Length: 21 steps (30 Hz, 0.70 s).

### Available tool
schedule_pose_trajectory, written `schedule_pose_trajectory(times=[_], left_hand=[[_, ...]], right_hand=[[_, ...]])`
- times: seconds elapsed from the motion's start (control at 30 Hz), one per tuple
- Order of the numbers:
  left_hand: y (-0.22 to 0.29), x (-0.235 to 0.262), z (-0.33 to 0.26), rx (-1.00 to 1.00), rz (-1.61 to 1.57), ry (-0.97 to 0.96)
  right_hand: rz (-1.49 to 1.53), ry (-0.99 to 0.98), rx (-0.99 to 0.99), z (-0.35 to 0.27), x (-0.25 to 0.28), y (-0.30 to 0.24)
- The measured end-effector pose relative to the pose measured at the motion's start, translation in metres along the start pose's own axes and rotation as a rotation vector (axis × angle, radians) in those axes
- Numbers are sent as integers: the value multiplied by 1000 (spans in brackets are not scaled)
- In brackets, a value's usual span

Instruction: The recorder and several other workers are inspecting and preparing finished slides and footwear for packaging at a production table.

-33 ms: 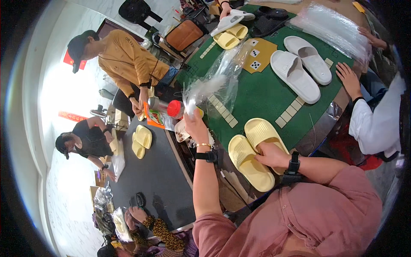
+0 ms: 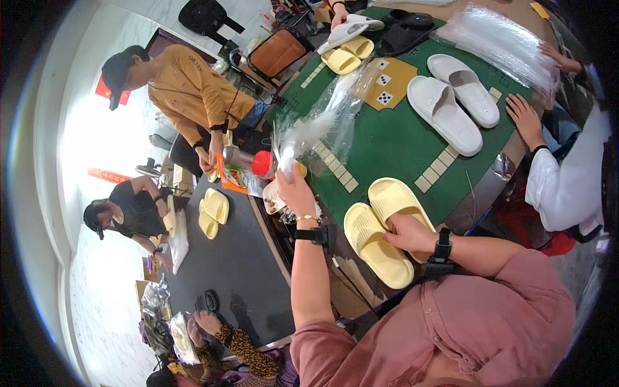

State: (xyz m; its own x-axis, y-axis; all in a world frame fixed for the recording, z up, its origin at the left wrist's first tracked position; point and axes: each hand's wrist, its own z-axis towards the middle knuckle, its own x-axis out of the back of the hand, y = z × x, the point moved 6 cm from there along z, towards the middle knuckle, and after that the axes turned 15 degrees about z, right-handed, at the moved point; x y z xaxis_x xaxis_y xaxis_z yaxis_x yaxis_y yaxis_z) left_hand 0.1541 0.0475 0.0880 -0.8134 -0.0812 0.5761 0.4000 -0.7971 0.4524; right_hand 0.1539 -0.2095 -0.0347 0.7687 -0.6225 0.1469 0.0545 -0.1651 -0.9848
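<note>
Yellow slippers: right hand bent over, gripping | clear plastic: left hand extended, pinching (seemingly, through glare)

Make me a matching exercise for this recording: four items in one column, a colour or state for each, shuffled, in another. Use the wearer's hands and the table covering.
Column one:
1. Left hand
2. Right hand
3. Mat
4. Dice-patterned panel

Column two:
A. Green
B. Holding yellow slippers
C. Mustard-coloured
D. Holding clear plastic

Right pairs: 1-D, 2-B, 3-A, 4-C
</note>
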Motion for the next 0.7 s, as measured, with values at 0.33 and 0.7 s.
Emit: schedule_pose_trajectory(times=[0.33,0.7], left_hand=[[3,-84,-55,-651,627,-655],[-24,-76,-77,-599,558,-731]], right_hand=[[4,4,72,2,-1,1],[27,10,80,2,-4,11]])
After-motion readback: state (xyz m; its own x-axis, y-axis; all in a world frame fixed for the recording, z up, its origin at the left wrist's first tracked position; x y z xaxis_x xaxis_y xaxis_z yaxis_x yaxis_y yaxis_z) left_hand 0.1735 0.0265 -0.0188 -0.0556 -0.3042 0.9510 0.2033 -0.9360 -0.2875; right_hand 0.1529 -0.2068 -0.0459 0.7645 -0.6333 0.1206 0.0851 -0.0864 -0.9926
